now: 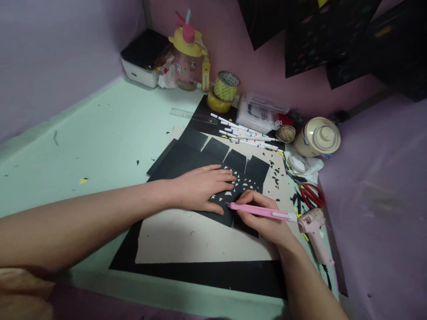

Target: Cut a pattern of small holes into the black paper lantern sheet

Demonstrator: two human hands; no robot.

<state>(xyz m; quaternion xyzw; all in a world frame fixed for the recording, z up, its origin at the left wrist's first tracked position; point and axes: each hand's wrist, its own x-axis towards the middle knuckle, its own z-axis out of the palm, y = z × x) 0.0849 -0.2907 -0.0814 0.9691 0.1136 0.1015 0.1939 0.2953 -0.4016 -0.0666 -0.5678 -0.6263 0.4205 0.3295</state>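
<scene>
My left hand (207, 187) lies flat with its fingers spread on a sheet of black paper (187, 158), which has slit flaps along its far edge and a pattern of small cut-out holes. In my right hand (262, 215) is a pink craft knife (256, 210), held like a pen. Its blade tip points left at the paper, close to my left thumb; whether it touches the surface I cannot tell. Beneath the paper lies a pale board (173, 244), and under that a larger black sheet (207, 275).
White marker pens (250, 133) and tape rolls (227, 85) sit behind the paper. On the right are red-handled scissors (312, 195), a pink glue gun (315, 235) and a lidded cream jar (318, 137). A drink bottle (187, 62) stands at the back. Black scraps (275, 175) litter the board.
</scene>
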